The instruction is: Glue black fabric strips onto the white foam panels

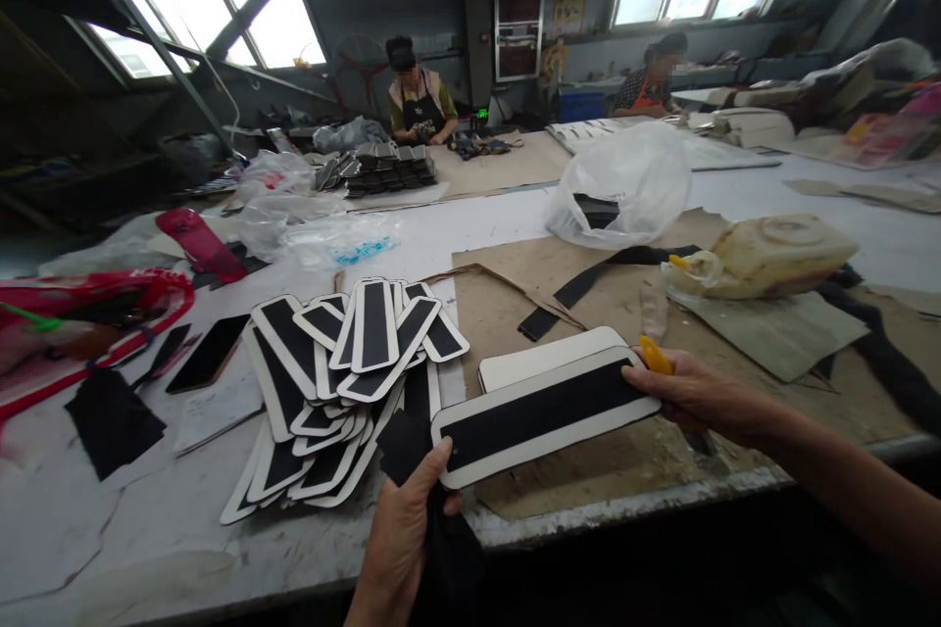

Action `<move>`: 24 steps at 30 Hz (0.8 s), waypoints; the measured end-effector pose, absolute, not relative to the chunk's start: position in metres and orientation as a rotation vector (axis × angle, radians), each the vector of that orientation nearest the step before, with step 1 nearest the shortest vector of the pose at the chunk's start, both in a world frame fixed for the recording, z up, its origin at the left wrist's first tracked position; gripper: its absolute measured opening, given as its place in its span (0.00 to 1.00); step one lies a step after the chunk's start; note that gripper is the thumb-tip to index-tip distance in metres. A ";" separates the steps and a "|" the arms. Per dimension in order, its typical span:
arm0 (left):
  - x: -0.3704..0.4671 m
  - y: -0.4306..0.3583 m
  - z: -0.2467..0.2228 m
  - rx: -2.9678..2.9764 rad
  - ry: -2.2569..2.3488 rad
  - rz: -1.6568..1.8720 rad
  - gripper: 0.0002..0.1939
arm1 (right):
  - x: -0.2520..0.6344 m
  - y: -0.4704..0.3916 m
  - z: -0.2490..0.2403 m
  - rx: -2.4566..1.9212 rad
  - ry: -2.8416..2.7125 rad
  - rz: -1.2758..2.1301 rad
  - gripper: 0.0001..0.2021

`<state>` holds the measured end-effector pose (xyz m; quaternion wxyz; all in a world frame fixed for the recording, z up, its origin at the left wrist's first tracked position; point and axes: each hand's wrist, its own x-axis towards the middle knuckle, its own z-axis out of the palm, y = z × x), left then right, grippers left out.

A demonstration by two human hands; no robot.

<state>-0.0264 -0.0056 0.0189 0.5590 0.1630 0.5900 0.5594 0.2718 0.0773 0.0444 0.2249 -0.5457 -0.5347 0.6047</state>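
My left hand [408, 529] pinches the left end of a long white panel with a black strip [548, 411], its thumb on top. Black cloth [450, 549] hangs at that hand. My right hand [687, 392] grips the panel's right end, and a yellow tool [656, 356] sticks up between its fingers. Behind the held panel lies a plain white panel [548, 358] on brown card. A loose pile of similar white-edged black panels [374, 323] spreads on the table to the left.
On the white table [169, 549] are a phone [208, 353], black scraps [114, 421], a red bag [158, 299], a clear bag [624, 181] and a yellowish plastic bottle [786, 255]. Two people [420, 103] sit across the table, beside dark stacked pieces [389, 168].
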 end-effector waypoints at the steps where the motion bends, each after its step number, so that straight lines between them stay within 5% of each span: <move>1: -0.028 -0.006 0.018 0.378 1.389 1.331 0.18 | 0.270 0.078 0.044 -1.531 -1.493 1.658 0.24; 11: -0.050 -0.028 0.019 0.077 1.270 1.233 0.15 | 0.243 0.107 0.040 -1.643 -1.399 1.636 0.23; 20: -0.103 -0.008 0.050 0.005 1.320 1.695 0.14 | 0.209 0.123 0.057 -1.500 -1.411 1.520 0.23; 24: -0.082 -0.011 0.032 0.083 1.381 1.615 0.18 | 0.215 0.113 0.064 -1.530 -1.418 1.478 0.26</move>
